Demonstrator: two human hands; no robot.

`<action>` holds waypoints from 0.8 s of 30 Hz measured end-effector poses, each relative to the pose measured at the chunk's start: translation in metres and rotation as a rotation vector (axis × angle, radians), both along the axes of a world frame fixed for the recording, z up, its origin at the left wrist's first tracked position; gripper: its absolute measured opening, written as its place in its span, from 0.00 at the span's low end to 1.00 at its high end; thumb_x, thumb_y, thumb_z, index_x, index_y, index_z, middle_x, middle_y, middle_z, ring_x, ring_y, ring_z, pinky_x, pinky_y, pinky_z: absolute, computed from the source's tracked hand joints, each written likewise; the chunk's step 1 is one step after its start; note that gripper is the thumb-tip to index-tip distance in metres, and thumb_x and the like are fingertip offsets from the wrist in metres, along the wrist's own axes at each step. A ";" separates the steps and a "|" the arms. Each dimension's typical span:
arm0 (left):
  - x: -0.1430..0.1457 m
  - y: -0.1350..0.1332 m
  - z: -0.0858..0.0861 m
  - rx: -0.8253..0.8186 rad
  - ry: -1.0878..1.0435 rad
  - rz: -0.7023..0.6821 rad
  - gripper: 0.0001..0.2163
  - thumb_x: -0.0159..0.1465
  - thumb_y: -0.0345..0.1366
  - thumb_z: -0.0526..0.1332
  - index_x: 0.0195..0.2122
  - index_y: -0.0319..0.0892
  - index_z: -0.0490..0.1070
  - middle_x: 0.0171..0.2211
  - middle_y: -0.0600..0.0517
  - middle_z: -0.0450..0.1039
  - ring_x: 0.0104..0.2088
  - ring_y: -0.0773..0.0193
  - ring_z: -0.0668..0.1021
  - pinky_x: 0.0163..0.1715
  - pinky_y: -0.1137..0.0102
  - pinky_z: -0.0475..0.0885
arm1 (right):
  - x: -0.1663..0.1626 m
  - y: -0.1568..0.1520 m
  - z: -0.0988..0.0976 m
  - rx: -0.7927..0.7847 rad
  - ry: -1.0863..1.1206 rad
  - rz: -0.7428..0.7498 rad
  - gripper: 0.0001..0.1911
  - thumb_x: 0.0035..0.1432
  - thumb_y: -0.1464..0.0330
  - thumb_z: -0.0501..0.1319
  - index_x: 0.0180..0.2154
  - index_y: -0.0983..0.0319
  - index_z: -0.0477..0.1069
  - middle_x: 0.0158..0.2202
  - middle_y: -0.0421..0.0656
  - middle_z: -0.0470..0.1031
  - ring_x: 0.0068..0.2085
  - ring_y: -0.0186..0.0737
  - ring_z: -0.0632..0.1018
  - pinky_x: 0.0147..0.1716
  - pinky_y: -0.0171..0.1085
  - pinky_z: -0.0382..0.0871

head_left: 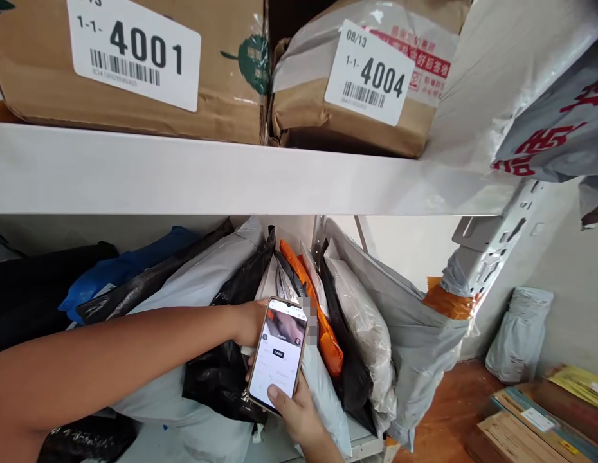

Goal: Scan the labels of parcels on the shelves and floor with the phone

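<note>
My right hand [301, 421] comes up from the bottom edge and grips a smartphone [278, 354] with a lit screen, its thumb resting on the lower part of the glass. My left arm stretches in from the left. My left hand [249, 321] is at the upright row of soft parcels on the lower shelf, just behind the phone's top left corner. Its fingers are hidden by the phone. Closest to it are a black bag [231, 360], a white-grey mailer [197, 283] and an orange bag [323, 328].
A white shelf board [207, 170] crosses above, carrying cardboard box 4001 [135, 58] and taped parcel 4004 [366, 77]. A grey bag [559, 122] hangs over the upper right. A metal upright [492, 241] stands right. Flat boxes [530, 418] and a grey parcel [518, 334] lie on the floor.
</note>
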State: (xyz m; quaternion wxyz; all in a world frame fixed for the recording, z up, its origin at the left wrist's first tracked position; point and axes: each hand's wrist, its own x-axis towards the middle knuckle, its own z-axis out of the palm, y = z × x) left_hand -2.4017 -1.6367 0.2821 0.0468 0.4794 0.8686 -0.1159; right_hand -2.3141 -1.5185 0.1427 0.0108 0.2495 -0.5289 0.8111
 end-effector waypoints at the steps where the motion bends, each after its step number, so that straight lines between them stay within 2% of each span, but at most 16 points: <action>1: 0.000 0.005 -0.001 -0.006 -0.010 -0.018 0.10 0.56 0.32 0.63 0.40 0.49 0.77 0.48 0.54 0.78 0.50 0.56 0.76 0.51 0.63 0.69 | -0.003 0.010 0.000 0.019 0.013 -0.010 0.26 0.49 0.51 0.67 0.46 0.59 0.74 0.41 0.49 0.81 0.39 0.49 0.81 0.37 0.45 0.75; 3: -0.002 0.020 -0.004 -0.011 0.011 -0.014 0.07 0.55 0.32 0.63 0.36 0.45 0.77 0.42 0.51 0.80 0.43 0.56 0.79 0.42 0.67 0.72 | -0.009 0.032 -0.001 0.058 0.037 -0.074 0.23 0.48 0.54 0.69 0.44 0.58 0.75 0.41 0.49 0.82 0.42 0.52 0.81 0.44 0.48 0.74; 6: -0.006 0.044 -0.011 -0.001 0.085 0.083 0.13 0.54 0.33 0.63 0.41 0.39 0.75 0.38 0.43 0.79 0.39 0.50 0.79 0.38 0.62 0.72 | -0.019 0.062 0.000 0.067 0.061 -0.224 0.23 0.50 0.54 0.68 0.46 0.56 0.74 0.46 0.48 0.80 0.48 0.52 0.78 0.52 0.50 0.70; 8: -0.007 0.055 -0.017 0.021 0.142 0.215 0.12 0.54 0.33 0.63 0.40 0.38 0.75 0.37 0.41 0.79 0.40 0.49 0.79 0.38 0.61 0.72 | -0.026 0.071 0.003 0.066 0.071 -0.282 0.25 0.49 0.51 0.68 0.46 0.56 0.73 0.46 0.47 0.79 0.48 0.52 0.78 0.53 0.51 0.69; 10: -0.004 0.060 -0.021 0.073 0.244 0.397 0.13 0.55 0.34 0.64 0.41 0.36 0.75 0.44 0.37 0.76 0.45 0.46 0.76 0.43 0.58 0.70 | -0.031 0.073 0.005 0.084 0.069 -0.298 0.25 0.48 0.51 0.68 0.45 0.57 0.74 0.45 0.47 0.80 0.48 0.52 0.78 0.54 0.52 0.68; 13: 0.004 0.055 -0.025 0.180 0.427 0.690 0.27 0.56 0.39 0.63 0.54 0.28 0.65 0.55 0.26 0.65 0.53 0.38 0.69 0.49 0.51 0.64 | -0.030 0.068 0.009 0.106 0.060 -0.301 0.24 0.48 0.52 0.68 0.43 0.58 0.76 0.44 0.48 0.80 0.49 0.52 0.78 0.55 0.52 0.67; 16: 0.011 0.048 -0.026 0.220 0.480 0.838 0.30 0.58 0.42 0.61 0.58 0.30 0.60 0.52 0.26 0.65 0.50 0.38 0.70 0.44 0.53 0.66 | -0.024 0.065 0.013 0.100 0.065 -0.306 0.24 0.48 0.50 0.68 0.42 0.58 0.75 0.44 0.48 0.79 0.48 0.52 0.78 0.55 0.51 0.68; 18: 0.009 0.049 -0.027 0.201 0.469 0.831 0.28 0.57 0.45 0.61 0.55 0.34 0.64 0.49 0.28 0.67 0.48 0.38 0.71 0.39 0.55 0.67 | -0.020 0.064 0.013 0.093 0.076 -0.293 0.24 0.49 0.50 0.67 0.43 0.58 0.75 0.43 0.48 0.79 0.47 0.52 0.78 0.54 0.51 0.68; 20: 0.001 0.054 -0.031 0.161 0.461 0.732 0.24 0.55 0.43 0.62 0.51 0.37 0.68 0.50 0.30 0.68 0.49 0.37 0.70 0.40 0.52 0.68 | -0.016 0.064 0.011 0.087 0.092 -0.263 0.24 0.50 0.51 0.66 0.44 0.58 0.74 0.43 0.49 0.79 0.47 0.52 0.78 0.53 0.51 0.69; 22: -0.014 0.060 -0.038 0.119 0.434 0.533 0.17 0.54 0.37 0.63 0.46 0.39 0.72 0.50 0.35 0.70 0.52 0.39 0.69 0.45 0.50 0.67 | -0.014 0.065 0.005 0.074 0.109 -0.229 0.24 0.51 0.50 0.65 0.45 0.58 0.74 0.44 0.49 0.79 0.47 0.52 0.78 0.52 0.51 0.70; 24: -0.030 0.065 -0.048 0.103 0.365 0.277 0.12 0.55 0.32 0.63 0.41 0.41 0.74 0.45 0.40 0.75 0.50 0.46 0.72 0.47 0.52 0.68 | -0.010 0.067 -0.003 0.056 0.132 -0.193 0.26 0.51 0.48 0.64 0.46 0.58 0.74 0.45 0.50 0.78 0.47 0.53 0.78 0.51 0.52 0.70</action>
